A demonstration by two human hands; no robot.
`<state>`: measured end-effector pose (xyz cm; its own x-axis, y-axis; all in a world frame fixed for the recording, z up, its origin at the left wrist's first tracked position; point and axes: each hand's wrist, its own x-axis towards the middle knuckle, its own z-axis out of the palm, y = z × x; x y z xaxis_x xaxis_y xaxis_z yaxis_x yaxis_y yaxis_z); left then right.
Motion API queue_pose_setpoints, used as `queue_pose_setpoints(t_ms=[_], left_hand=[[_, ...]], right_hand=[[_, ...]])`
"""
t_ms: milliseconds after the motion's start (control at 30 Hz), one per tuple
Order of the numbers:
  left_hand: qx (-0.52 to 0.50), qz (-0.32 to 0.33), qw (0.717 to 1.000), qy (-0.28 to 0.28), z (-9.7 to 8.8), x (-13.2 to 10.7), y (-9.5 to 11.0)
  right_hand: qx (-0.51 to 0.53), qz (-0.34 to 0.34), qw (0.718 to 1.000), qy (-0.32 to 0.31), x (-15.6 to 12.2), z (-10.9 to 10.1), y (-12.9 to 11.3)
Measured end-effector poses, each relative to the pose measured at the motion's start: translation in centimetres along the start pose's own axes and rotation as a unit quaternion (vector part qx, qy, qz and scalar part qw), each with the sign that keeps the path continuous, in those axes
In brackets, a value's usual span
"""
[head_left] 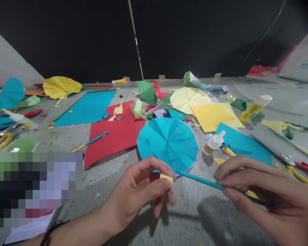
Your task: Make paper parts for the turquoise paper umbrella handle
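Observation:
My left hand [141, 186] is low in the middle, thumb and fingers pinched on a small yellow paper piece [166, 178]. To the right, my right hand [261, 188] grips a thin blue paper stick [200, 181], whose tip points left toward the yellow piece. Just beyond both hands lies a folded blue paper circle [168, 141] on the grey table [190, 218]. A small white glue bottle [213, 143] lies to the circle's right.
A red sheet [115, 135], a blue sheet [88, 107], a yellow sheet [213, 116], a pale yellow circle [187, 99] and a glue stick [255, 107] lie further back. Scissors [297, 167] rest at the right. A yellow paper umbrella [60, 87] sits far left.

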<state>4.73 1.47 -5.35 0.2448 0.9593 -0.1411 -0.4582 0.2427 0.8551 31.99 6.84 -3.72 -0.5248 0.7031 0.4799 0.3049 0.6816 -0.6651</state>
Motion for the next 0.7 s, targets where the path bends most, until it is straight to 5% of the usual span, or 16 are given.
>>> queue_pose_setpoints(t_ms=[167, 267, 367, 700], left_hand=[[0.124, -0.009, 0.992, 0.034, 0.51, -0.62, -0.29], [0.287, 0.110, 0.948, 0.080, 0.44, -0.87, -0.44], [0.386, 0.239, 0.888, 0.067, 0.25, -0.80, -0.39], [0.420, 0.311, 0.851, 0.042, 0.21, -0.66, -0.38]], right_hand=[[-0.006, -0.020, 1.000, 0.004, 0.65, 0.16, -0.32], [-0.007, -0.045, 0.999, -0.015, 0.62, 0.00, -0.27], [-0.013, -0.059, 0.997, -0.040, 0.38, -0.18, -0.10], [-0.043, -0.115, 0.989, -0.087, -0.14, -0.48, 0.28]])
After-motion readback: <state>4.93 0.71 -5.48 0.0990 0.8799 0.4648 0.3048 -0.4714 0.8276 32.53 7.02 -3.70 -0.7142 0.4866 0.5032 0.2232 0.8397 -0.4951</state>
